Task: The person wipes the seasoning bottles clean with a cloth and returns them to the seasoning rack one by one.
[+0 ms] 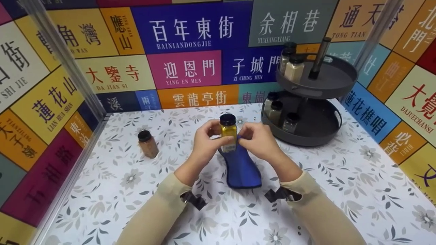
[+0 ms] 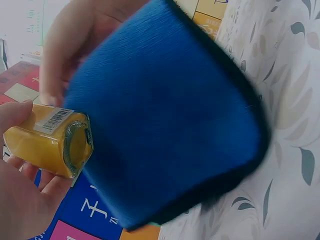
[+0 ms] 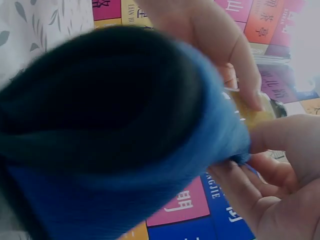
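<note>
A transparent jar with yellow contents and black lid (image 1: 229,131) is held above the table, beside a blue cloth with dark edging (image 1: 242,172).
The jar is gripped by the left hand (image 1: 206,139), the thumb being laid across its front; one end of the cloth is pinched by the right hand (image 1: 256,139). At the left, a black-lidded jar with brown contents (image 1: 149,147) is placed on the white, leaf-patterned table (image 1: 102,190); at the right, several jars are borne by a dark-grey two-tier round rack (image 1: 335,73).

Booth-like setting, sign-patterned walls (image 1: 190,29)
</note>
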A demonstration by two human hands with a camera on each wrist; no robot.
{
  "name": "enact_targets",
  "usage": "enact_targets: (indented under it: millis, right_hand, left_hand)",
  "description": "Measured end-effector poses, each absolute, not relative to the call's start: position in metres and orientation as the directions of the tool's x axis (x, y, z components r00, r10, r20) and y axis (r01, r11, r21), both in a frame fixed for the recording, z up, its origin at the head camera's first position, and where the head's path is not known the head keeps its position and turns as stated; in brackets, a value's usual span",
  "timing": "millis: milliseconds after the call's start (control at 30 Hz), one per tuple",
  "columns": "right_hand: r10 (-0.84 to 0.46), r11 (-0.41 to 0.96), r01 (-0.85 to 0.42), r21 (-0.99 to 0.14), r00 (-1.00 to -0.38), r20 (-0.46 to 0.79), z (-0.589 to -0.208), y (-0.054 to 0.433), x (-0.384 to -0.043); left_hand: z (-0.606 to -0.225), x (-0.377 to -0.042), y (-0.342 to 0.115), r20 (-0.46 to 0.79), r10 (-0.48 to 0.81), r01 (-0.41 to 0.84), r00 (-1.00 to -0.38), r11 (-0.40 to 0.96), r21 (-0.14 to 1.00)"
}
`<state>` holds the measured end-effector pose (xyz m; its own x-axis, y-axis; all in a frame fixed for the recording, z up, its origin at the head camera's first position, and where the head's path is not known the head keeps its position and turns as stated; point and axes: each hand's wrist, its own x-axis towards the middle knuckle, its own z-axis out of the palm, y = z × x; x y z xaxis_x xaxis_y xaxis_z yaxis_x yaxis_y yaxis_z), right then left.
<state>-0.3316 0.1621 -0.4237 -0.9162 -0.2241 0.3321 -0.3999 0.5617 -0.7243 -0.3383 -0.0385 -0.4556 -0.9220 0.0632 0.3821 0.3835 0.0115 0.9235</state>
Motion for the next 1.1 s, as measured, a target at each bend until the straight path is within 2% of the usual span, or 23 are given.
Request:
enact_targets:
  millis: [133, 233, 433, 567, 700, 833, 933, 1000, 1100]
  right_hand:
    - [-0.232, 0.607, -0.375, -0.701, -0.927, 0.295, -0.424, 0.163, -0.332]
    - [-0.159, 0.568, -0.377, -0.731, -0.922, 0.352, -0.421, 0.162, -0.329]
    - [0.024, 0.292, -0.524, -0.800, -0.832, 0.554, -0.420, 0.157, -0.321]
    - [0.073, 0.180, -0.575, -0.798, -0.802, 0.593, -0.422, 0.155, -0.320]
    - [0.017, 0.284, -0.516, -0.808, -0.840, 0.542, -0.421, 0.157, -0.324]
    - [-0.148, 0.456, -0.439, -0.774, -0.895, 0.420, -0.421, 0.160, -0.328]
    - [-0.259, 0.536, -0.417, -0.734, -0.909, 0.328, -0.423, 0.161, -0.330]
    - [-0.281, 0.565, -0.405, -0.719, -0.914, 0.294, -0.424, 0.161, -0.330]
    - [-0.240, 0.553, -0.389, -0.737, -0.921, 0.306, -0.422, 0.159, -0.328]
  left_hand:
    - [-0.456, -0.340, -0.036, 0.373, 0.083, 0.377, -0.924, 0.033, 0.926]
    - [-0.458, -0.342, -0.033, 0.365, 0.098, 0.370, -0.926, 0.039, 0.928]
    - [-0.460, -0.337, -0.034, 0.337, 0.100, 0.340, -0.936, 0.014, 0.940]
    - [-0.461, -0.335, -0.034, 0.306, 0.120, 0.312, -0.944, 0.036, 0.949]
    - [-0.460, -0.336, -0.035, 0.335, 0.090, 0.341, -0.938, 0.051, 0.939]
    - [-0.454, -0.336, -0.039, 0.363, 0.058, 0.364, -0.930, 0.020, 0.931]
    - [-0.450, -0.335, -0.041, 0.371, 0.057, 0.372, -0.927, -0.001, 0.928]
    - [-0.449, -0.335, -0.042, 0.374, 0.062, 0.374, -0.925, -0.002, 0.927]
    - [-0.449, -0.336, -0.043, 0.377, 0.070, 0.379, -0.923, 0.013, 0.925]
